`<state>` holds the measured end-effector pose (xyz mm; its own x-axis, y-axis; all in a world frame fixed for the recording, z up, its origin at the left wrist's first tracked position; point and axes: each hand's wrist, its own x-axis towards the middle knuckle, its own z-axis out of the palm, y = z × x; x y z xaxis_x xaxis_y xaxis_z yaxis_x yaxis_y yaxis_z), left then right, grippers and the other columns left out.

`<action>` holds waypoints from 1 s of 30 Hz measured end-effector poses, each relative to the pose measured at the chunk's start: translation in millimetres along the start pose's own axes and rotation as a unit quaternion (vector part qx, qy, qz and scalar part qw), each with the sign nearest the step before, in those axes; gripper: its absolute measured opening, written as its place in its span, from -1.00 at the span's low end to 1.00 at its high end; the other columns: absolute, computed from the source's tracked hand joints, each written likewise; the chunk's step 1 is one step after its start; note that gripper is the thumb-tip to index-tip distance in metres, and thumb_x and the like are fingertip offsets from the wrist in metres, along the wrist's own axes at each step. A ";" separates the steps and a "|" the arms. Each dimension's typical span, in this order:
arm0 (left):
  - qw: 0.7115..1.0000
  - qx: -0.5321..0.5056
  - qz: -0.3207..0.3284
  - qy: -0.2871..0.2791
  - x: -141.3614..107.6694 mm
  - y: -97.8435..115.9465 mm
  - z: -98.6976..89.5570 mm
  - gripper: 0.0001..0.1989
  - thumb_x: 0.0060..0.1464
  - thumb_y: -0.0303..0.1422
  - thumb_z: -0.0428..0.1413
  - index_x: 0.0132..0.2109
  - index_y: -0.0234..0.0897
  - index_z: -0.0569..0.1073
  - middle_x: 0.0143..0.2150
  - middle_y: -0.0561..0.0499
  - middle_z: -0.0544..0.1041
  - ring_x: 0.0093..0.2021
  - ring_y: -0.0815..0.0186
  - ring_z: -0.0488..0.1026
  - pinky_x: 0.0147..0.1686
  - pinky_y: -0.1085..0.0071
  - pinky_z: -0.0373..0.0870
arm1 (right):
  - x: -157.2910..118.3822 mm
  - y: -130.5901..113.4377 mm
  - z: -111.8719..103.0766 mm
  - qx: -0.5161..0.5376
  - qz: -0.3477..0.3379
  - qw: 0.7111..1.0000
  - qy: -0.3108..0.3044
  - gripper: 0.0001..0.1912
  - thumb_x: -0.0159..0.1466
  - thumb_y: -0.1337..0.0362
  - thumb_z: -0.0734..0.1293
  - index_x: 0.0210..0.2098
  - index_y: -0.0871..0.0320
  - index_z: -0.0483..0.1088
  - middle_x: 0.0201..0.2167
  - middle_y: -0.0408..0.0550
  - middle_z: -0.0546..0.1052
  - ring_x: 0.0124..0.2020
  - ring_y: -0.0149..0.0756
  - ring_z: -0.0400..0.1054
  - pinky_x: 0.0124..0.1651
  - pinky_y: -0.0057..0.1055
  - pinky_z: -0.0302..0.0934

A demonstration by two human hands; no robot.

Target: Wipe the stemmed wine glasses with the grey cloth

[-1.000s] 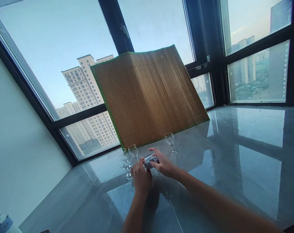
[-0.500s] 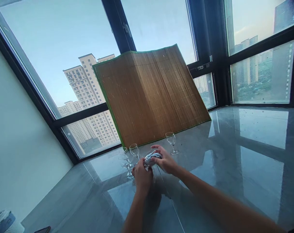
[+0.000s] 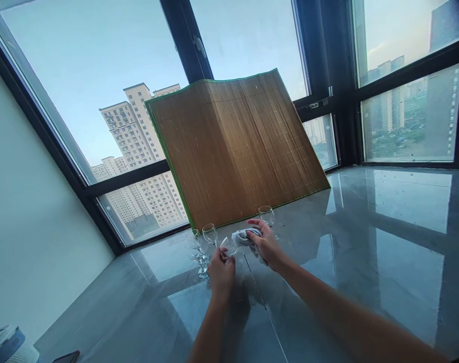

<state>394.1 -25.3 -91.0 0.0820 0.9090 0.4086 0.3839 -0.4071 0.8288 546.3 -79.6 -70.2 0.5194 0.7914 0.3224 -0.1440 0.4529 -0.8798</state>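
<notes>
My left hand (image 3: 221, 272) is closed around a small stemmed wine glass (image 3: 229, 248), whose clear bowl tilts to the right. Just beside that bowl, my right hand (image 3: 268, 245) grips a bunched white cloth (image 3: 244, 237), part of it hanging below the fingers. The cloth and the glass look slightly apart, though the clear rim is hard to make out. Left of my left hand, several stemmed glasses (image 3: 210, 234) stand close together on the grey tiled surface (image 3: 308, 312). Another wine glass (image 3: 266, 215) stands behind my right hand, which partly hides it.
A brown bamboo mat (image 3: 237, 151) with green edging leans against the dark-framed windows behind the glasses. At the lower left are a white and blue container (image 3: 15, 348) and a dark flat object (image 3: 66, 357), cut off by the frame. A pale wall (image 3: 33, 201) rises on the left.
My right hand has moved back to the right with the cloth, off the glass it was wrapped around. The bowl of the glass in my left hand now shows uncovered.
</notes>
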 end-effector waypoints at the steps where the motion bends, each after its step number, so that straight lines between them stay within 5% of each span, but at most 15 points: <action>1: 0.999 -0.033 -0.020 0.003 2.0 -1.0 -0.1 -0.84 -0.16 -0.48 0.21 -0.34 -0.19 0.50 -0.48 0.10 0.43 -0.41 0.25 0.38 -0.29 0.36 0.18 | 1.7 2.3 -1.1 -0.011 -0.007 1.000 0.016 -0.48 0.10 0.10 0.41 0.00 0.16 0.31 -0.39 -0.16 0.45 -0.37 -0.30 0.35 -0.27 -0.38 0.25; 6: 0.966 -0.234 -0.104 -0.022 3.2 2.3 -1.8 -0.80 -0.17 -0.35 0.27 -0.30 -0.25 0.51 -0.36 0.04 0.50 -0.36 0.30 0.40 -0.31 0.39 0.25 | 5.8 15.1 -3.7 -0.100 -0.020 0.994 0.050 -0.55 0.15 0.18 0.34 0.01 0.16 0.30 -0.34 -0.09 0.46 -0.33 -0.24 0.40 -0.22 -0.32 0.29; 11: 0.851 -0.488 -0.140 -0.132 -9.7 19.0 -2.7 -0.66 -0.19 -0.34 0.36 -0.21 -0.22 0.49 -0.18 0.04 0.54 -0.22 0.32 0.49 -0.22 0.40 0.36 | 2.8 28.5 -0.8 -0.225 -0.021 0.974 -0.003 -0.58 0.17 0.32 0.31 0.03 0.15 0.28 -0.37 -0.14 0.45 -0.36 -0.26 0.40 -0.23 -0.35 0.27; 16: 0.804 -0.554 -0.163 -0.144 -13.1 22.7 -3.3 -0.66 -0.20 -0.42 0.37 -0.21 -0.20 0.51 -0.08 0.02 0.56 -0.06 0.29 0.50 -0.12 0.39 0.41 | 1.7 36.6 0.6 -0.309 -0.033 0.949 -0.052 -0.52 0.16 0.52 0.21 0.07 0.16 0.25 -0.30 -0.09 0.52 -0.33 -0.29 0.42 -0.23 -0.42 0.21; 24: 0.779 -0.581 -0.180 -0.152 -8.6 24.2 -11.1 -0.71 -0.18 -0.40 0.31 -0.22 -0.18 0.49 0.07 -0.08 0.55 0.22 0.09 0.40 0.00 0.24 0.42 | -4.2 32.0 -3.4 -0.412 0.007 0.910 -0.039 -0.48 0.12 0.51 0.27 0.09 0.15 0.32 -0.35 -0.07 0.52 -0.30 -0.26 0.40 -0.29 -0.43 0.08; 30: 0.833 -0.528 -0.125 -0.106 -6.1 23.9 -9.0 -0.74 -0.17 -0.39 0.28 -0.25 -0.18 0.48 -0.06 -0.05 0.57 0.22 0.13 0.41 0.12 0.23 0.38 | -11.0 29.3 4.8 -0.176 0.110 0.974 -0.094 -0.38 -0.06 0.42 0.31 0.05 0.17 0.30 -0.55 -0.24 0.40 -0.51 -0.28 0.30 -0.44 -0.41 0.08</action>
<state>394.5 -41.4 -70.2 0.3242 0.9271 0.1881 -0.6003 0.0479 0.7984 532.3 -73.1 -97.8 0.3397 0.9298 0.1415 0.0804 0.1212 -0.9894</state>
